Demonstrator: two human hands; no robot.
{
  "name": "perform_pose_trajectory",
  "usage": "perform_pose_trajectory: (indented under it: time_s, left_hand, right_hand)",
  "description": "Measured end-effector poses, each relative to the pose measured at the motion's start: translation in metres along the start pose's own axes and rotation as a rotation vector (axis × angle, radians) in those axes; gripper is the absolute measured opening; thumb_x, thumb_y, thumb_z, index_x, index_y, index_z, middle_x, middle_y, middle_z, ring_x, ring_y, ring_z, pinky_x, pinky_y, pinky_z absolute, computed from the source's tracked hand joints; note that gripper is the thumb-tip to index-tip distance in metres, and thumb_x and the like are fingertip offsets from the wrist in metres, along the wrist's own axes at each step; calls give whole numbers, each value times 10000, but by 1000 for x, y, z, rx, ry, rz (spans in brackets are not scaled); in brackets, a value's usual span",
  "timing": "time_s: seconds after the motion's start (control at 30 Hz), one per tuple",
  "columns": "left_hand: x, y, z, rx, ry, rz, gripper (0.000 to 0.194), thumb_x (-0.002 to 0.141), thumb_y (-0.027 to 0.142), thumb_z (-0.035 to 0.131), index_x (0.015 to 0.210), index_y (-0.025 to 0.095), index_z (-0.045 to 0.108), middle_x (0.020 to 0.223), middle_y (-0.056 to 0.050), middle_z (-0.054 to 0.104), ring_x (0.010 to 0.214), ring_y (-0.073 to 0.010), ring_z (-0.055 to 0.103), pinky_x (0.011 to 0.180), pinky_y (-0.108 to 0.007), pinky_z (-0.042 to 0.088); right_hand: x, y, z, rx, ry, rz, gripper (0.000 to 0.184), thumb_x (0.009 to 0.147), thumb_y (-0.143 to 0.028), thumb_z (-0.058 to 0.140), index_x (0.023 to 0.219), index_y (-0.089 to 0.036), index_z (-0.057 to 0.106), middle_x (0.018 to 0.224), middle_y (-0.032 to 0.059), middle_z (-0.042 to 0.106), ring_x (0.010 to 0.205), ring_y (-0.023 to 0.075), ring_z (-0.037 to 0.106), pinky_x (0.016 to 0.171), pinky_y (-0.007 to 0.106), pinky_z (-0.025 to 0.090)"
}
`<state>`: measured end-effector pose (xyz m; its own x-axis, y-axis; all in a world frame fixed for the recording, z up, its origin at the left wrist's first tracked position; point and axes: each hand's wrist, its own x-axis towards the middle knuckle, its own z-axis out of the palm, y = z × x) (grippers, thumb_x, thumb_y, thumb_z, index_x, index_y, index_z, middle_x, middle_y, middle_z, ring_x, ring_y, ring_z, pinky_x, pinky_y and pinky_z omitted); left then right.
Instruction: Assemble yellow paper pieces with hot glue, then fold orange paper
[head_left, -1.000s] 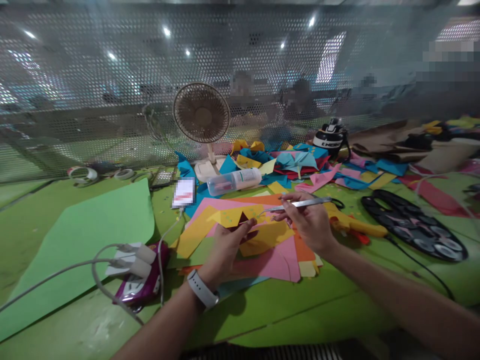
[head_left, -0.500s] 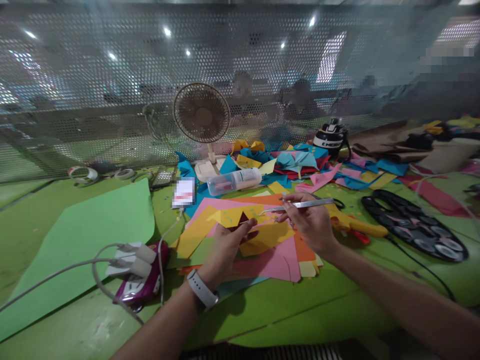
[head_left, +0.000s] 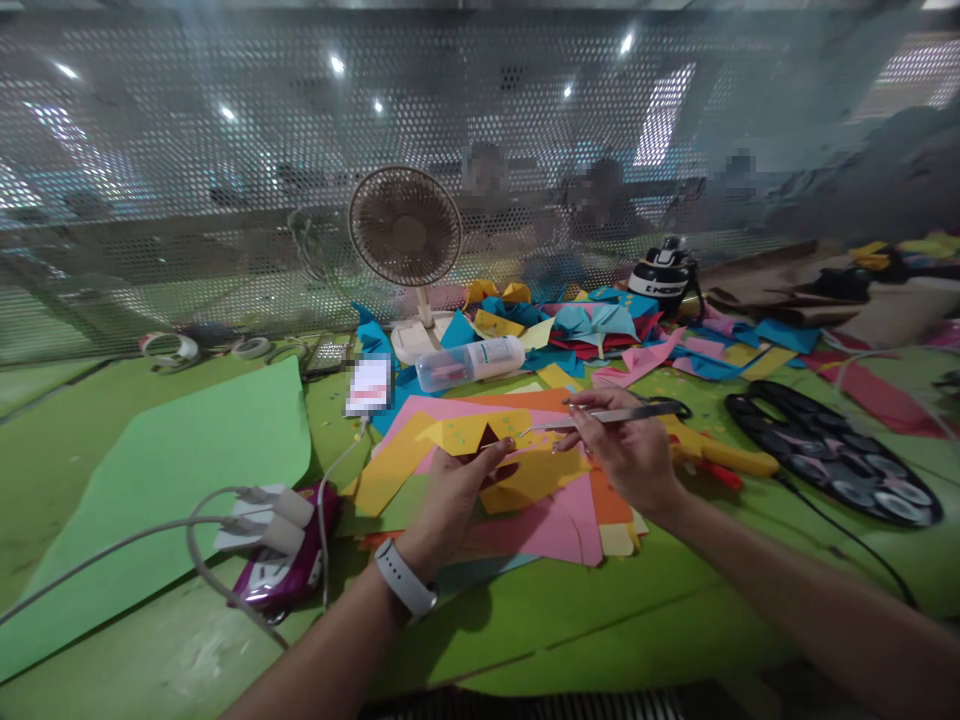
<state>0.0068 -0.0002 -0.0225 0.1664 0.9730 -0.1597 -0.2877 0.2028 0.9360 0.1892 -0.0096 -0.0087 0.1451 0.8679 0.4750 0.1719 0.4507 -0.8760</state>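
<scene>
My left hand (head_left: 461, 485) is closed, thumb against fingers, on a small dark red paper piece (head_left: 488, 436) with a pointed top; most of it is hidden by the fingers. In my right hand (head_left: 630, 450) are silver tweezers (head_left: 592, 417), held like a pen. Their bent tip points left, near my left thumb; whether it grips anything is too small to tell. Beneath both hands lies a loose stack of coloured papers, with yellow sheets (head_left: 536, 475) over a pink sheet (head_left: 551, 535). Tiny coloured specks dot the yellow paper.
A yellow glue gun (head_left: 727, 453) and black palette (head_left: 832, 455) lie right. Left are a green sheet (head_left: 187, 460) and a purple power strip (head_left: 300, 575) with plugs and cables. Behind stand a fan (head_left: 406, 228), a plastic bottle (head_left: 469, 362), paper scraps (head_left: 596, 320) and a mesh screen (head_left: 225, 240).
The tweezers have tilted slightly in my right hand, which has shifted a little to the right. My left hand and its paper piece look nearly the same.
</scene>
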Motion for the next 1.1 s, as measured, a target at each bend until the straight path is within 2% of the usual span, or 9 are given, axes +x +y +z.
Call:
perform_pose_trajectory:
  time_s: [0.2,0.27,0.4,0.73,1.1]
  left_hand:
    - [0,1,0,-7,-4,1,245,654,311,793,760,116,688,871,-79,693,797,-162,644,785,-290,547]
    - [-1,2,0,-10,-1,-1,246,644,303,798,764,119,687,875,-81,698,799,-170,651,773,-292,548]
    - [-2,2,1,-12,4,-11,260,635,299,803,780,122,681,887,-91,707,822,-189,662,774,-301,548]
    - [-2,2,1,-11,6,-18,258,652,294,799,803,114,693,932,-100,707,847,-185,659,776,-278,547]
    - [-1,2,0,-20,-5,0,237,647,288,799,785,123,699,894,-87,715,803,-176,667,763,-279,544]
  right_hand:
    - [-1,2,2,-16,11,10,186,830,-339,603,916,-179,564,680,-4,663,347,64,501,432,235,502]
    - [0,1,2,-18,7,9,186,831,-343,600,918,-183,562,719,8,673,362,67,518,438,238,506]
    - [0,0,2,-55,-1,-21,175,834,-342,592,899,-181,576,648,-1,653,432,109,592,473,252,522]
    - [-1,4,1,-1,-12,7,209,833,-372,605,899,-175,577,768,24,678,354,55,496,447,239,505]
    - [0,4,2,35,-14,-15,185,844,-358,599,899,-187,556,732,20,684,512,125,649,500,253,549]
